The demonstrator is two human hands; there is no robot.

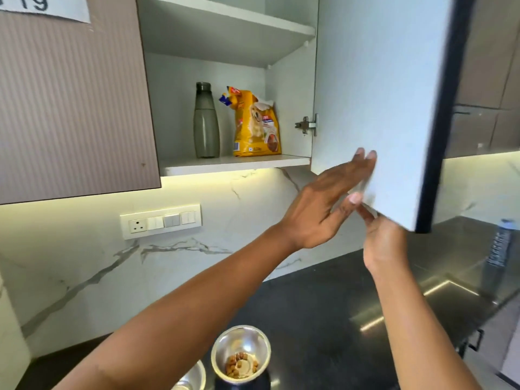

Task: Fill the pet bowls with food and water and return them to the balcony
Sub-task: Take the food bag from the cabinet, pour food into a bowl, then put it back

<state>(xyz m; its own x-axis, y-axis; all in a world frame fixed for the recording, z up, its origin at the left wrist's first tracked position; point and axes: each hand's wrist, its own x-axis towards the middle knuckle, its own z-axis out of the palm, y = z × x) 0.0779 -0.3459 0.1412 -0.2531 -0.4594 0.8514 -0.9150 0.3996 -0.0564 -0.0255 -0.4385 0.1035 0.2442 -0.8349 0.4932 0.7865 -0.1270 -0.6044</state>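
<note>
While the left hand [329, 204] lies flat with straight fingers on the pale inner face of the open cabinet door [380, 94], the right hand [385, 243] sits just beneath it. Its fingers reach up to pinch the door's lower edge, which is blurred. The two hands almost touch.

Up and to the left of both hands, the dog food bag [257, 125] stands upright on the lower shelf [233, 161]. Its long axis is vertical, its printed front faces outward and its crumpled top leans left. A grey bottle [206, 122] stands upright just beside it, farther from the hands.

Well below the hands, between the forearms, a steel bowl [253, 342] sits on the dark counter [323, 319] with a small heap of kibble [242, 364] in it. A second steel bowl [194, 375] is just to its left, its contents cut off by the frame edge.

Open shelf lies left of the grey bottle, and bare counter stretches under the right forearm toward a steel surface [450, 263].
</note>
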